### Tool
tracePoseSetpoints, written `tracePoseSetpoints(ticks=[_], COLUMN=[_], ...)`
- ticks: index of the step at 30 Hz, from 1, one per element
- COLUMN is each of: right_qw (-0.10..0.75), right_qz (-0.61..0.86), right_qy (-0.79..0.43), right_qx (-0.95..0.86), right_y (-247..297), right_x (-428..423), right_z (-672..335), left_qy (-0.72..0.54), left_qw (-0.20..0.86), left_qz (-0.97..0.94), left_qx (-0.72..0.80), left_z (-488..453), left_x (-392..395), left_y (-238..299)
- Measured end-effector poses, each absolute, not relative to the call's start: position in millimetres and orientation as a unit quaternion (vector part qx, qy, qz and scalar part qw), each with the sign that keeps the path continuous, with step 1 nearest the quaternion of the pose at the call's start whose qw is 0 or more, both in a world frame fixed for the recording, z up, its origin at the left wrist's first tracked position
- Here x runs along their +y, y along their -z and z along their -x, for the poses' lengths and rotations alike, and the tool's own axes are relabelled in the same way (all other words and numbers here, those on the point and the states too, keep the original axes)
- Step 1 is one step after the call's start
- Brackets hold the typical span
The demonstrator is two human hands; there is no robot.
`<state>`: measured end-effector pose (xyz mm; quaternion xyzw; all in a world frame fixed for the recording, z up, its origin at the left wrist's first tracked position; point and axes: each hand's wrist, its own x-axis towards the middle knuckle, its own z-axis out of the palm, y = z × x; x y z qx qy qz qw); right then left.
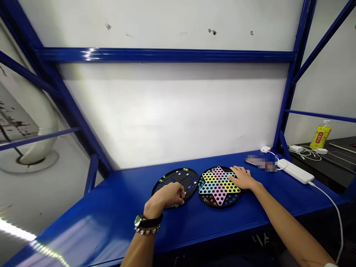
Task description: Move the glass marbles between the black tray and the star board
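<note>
A round Chinese checkers board [219,184] lies on the blue shelf, with a star of pink, yellow and blue holes and marbles in the pockets around it. My right hand [242,178] rests over its right edge, thumb on the star and fingers stretched out. To the left is a round black tray [185,180], holding a few marbles near its rim and small white pieces. Over the tray's front part hovers my left hand [170,195], fingers curled together; what they hold, if anything, is hidden. A watch and a bead bracelet circle the left wrist.
Blue metal posts and a crossbar [167,55] frame the shelf [125,207] before a white wall. At the right lie a phone [260,163], a white power strip [296,171] and its cable. Beyond, a yellow bottle [320,135] stands on a dark table.
</note>
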<state>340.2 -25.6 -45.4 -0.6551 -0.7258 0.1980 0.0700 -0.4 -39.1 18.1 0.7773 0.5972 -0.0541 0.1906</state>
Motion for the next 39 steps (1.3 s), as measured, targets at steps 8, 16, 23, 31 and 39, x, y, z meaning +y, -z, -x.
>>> tracePoseSetpoints(ticks=[8,16,23,31,39], right_qw=[0.071,0.071,0.089,0.445,0.496], right_qz=[0.656,0.655,0.656,0.598,0.240], right_qy=[-0.201,-0.207,-0.215,-0.220,-0.799], right_qx=[-0.724,-0.723,-0.718,-0.628,-0.240], right_y=[48.0,45.0,45.4,18.8,9.3], right_x=[-23.5,-26.0,-26.6,-56.2,-120.5], right_z=[-340.9,-339.9,-339.9,-298.6,-197.5], left_qy=[0.018,0.019,0.023,-0.144,-0.266], left_qw=[0.295,0.227,0.234,0.241,0.250], left_qz=[-0.752,-0.767,-0.777,-0.805,-0.856], left_qx=[0.589,0.599,0.584,0.523,0.366], left_z=[1.4,8.5,11.1,8.8,-65.5], left_x=[-38.3,-32.6,-33.1,-55.0,-101.2], left_y=[-15.5,-14.3,-16.9,-54.2,-67.3])
